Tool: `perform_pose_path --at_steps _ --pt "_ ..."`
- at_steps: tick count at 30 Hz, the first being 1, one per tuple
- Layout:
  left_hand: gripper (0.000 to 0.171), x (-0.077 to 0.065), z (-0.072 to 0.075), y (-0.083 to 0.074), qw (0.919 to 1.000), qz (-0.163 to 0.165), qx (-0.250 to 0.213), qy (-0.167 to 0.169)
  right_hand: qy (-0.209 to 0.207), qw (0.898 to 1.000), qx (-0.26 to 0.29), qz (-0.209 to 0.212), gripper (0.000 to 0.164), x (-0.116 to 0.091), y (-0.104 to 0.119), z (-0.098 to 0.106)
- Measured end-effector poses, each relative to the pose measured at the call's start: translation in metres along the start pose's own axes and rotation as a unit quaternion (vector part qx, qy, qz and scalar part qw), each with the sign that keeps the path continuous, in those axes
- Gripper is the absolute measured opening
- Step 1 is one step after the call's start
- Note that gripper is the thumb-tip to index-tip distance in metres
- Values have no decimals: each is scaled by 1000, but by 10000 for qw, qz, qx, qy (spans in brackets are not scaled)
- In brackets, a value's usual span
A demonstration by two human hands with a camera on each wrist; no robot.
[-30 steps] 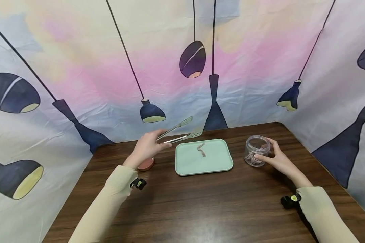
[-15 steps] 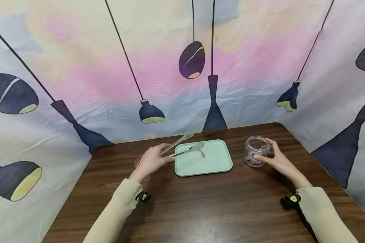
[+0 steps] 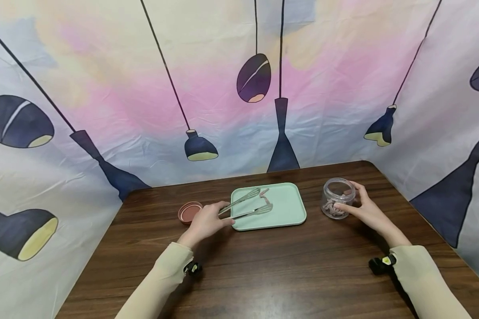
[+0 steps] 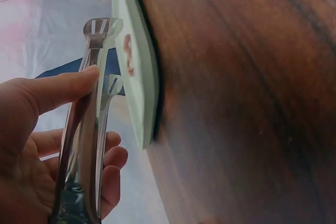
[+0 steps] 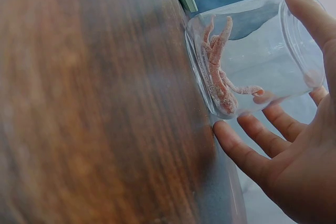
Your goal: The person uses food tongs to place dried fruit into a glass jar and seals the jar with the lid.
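Note:
My left hand [image 3: 208, 219] holds metal tongs [image 3: 243, 214] with slotted tips, the thumb on one arm and the fingers round the other. The tongs' arms are spread apart over a pale green tray [image 3: 291, 212]. Pinkish-brown strips [image 3: 265, 193] lie on the tray, close to and between the tips in the head view. At the right, my right hand [image 3: 366, 213] steadies an uncovered clear jar [image 3: 328, 194], thumb on the near side and fingers round the far side. Several pinkish, powder-dusted strips [image 5: 216, 61] lie in the jar's bottom.
A reddish-brown round lid [image 3: 188, 212] lies just left of the tray, partly behind my left hand. Everything stands on a dark wooden table [image 3: 263, 270]. A fabric backdrop [image 3: 223, 88] with painted lamps rises behind the table's far edge.
My left hand has lowered and come nearer, bringing the spread tongs from above the tray's back left down over the tray by the strips. My right hand and the jar stay put.

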State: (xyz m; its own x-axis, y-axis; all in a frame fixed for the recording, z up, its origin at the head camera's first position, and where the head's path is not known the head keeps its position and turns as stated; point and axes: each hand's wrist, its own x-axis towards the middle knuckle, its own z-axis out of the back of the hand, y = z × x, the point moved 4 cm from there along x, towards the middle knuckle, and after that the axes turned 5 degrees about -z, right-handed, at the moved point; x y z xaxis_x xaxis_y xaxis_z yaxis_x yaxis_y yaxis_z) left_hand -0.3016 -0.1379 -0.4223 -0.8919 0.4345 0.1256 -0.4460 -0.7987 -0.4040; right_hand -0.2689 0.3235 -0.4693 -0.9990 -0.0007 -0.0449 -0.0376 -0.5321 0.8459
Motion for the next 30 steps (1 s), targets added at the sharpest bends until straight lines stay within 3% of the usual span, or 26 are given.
perform_pose_path --at_steps 11,30 --pt "63 7 -8 -5 9998 14 15 212 -57 9999 -10 96 102 1 -1 0" --pt "53 13 -13 -11 9980 -301 -82 558 -30 10000 -2 89 101 0 -1 0"
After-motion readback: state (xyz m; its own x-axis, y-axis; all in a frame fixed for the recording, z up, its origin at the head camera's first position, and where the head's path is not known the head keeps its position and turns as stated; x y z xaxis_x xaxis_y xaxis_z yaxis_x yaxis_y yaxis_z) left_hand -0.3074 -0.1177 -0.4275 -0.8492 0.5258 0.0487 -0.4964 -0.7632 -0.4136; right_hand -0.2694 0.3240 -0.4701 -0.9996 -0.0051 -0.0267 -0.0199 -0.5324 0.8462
